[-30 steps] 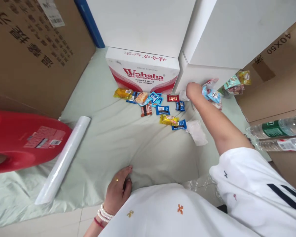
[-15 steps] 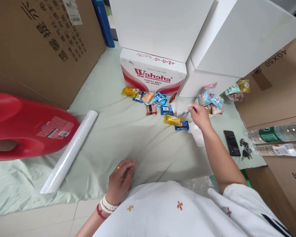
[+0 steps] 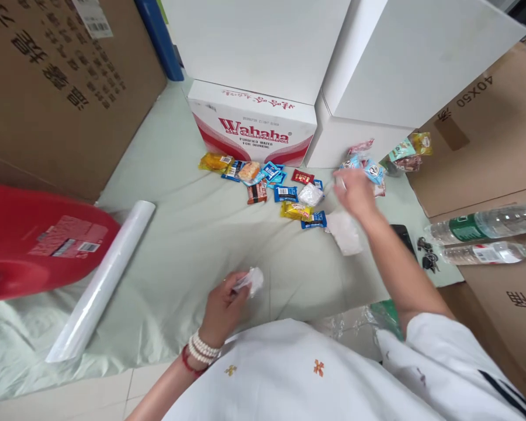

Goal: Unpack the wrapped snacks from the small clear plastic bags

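Note:
My left hand (image 3: 221, 301) is low in the middle, just above the pale green sheet (image 3: 193, 234), fingers pinched on a small crumpled white wad (image 3: 254, 280). My right hand (image 3: 355, 193) is stretched out to the right of a scatter of small snack packets (image 3: 267, 178); it is smeared by motion and its fingers are unclear. A crumpled white piece (image 3: 310, 195) lies among the packets just left of that hand. A limp clear plastic bag (image 3: 344, 233) lies under my right wrist. Blue-and-white snack packs (image 3: 370, 169) sit just beyond the hand.
A Wahaha carton (image 3: 254, 131) and white boxes (image 3: 377, 76) stand behind the snacks. Cardboard boxes (image 3: 56, 88) flank both sides. A red jug (image 3: 39, 245) and a roll of clear film (image 3: 100, 280) lie left. A phone (image 3: 403, 234), keys (image 3: 425, 257) and two water bottles (image 3: 486, 225) lie right.
My right hand drew back from the white box toward the snack pile, and a white crumpled piece now lies there. My left hand rose off the sheet and now pinches a white wad.

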A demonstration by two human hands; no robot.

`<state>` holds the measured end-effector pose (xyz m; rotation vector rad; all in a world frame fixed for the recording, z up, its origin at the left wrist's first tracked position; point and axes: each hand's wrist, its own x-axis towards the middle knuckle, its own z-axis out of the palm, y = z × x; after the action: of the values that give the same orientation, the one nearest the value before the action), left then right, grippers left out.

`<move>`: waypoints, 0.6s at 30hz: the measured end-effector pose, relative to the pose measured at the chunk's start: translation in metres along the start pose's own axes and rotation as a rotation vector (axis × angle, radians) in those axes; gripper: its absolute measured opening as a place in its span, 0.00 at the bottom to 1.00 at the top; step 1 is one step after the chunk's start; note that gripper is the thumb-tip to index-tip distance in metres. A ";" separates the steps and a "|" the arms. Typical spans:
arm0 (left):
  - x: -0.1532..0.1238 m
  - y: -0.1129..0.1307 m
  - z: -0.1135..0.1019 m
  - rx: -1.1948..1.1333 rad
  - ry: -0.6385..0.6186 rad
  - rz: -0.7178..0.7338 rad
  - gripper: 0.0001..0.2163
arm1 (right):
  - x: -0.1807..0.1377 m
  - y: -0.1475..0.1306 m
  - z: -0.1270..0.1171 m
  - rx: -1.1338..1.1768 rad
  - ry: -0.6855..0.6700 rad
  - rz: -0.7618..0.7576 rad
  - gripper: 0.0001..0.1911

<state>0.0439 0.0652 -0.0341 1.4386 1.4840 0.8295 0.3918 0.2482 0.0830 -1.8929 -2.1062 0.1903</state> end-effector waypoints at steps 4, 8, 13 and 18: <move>-0.019 -0.033 -0.020 0.241 0.159 0.046 0.13 | 0.090 0.092 -0.044 -0.421 0.157 0.086 0.24; -0.025 -0.045 -0.022 0.351 0.175 0.141 0.12 | 0.132 0.134 -0.038 -0.655 -0.028 0.028 0.23; -0.020 -0.041 -0.021 0.391 0.169 0.172 0.12 | 0.132 0.133 -0.028 -0.680 0.003 0.067 0.20; -0.021 -0.040 -0.022 0.378 0.159 0.152 0.12 | 0.104 0.114 -0.066 -0.655 0.247 0.150 0.19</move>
<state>0.0066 0.0432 -0.0591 1.8168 1.7354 0.7977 0.5110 0.3578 0.1256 -2.2664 -1.9979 -0.7531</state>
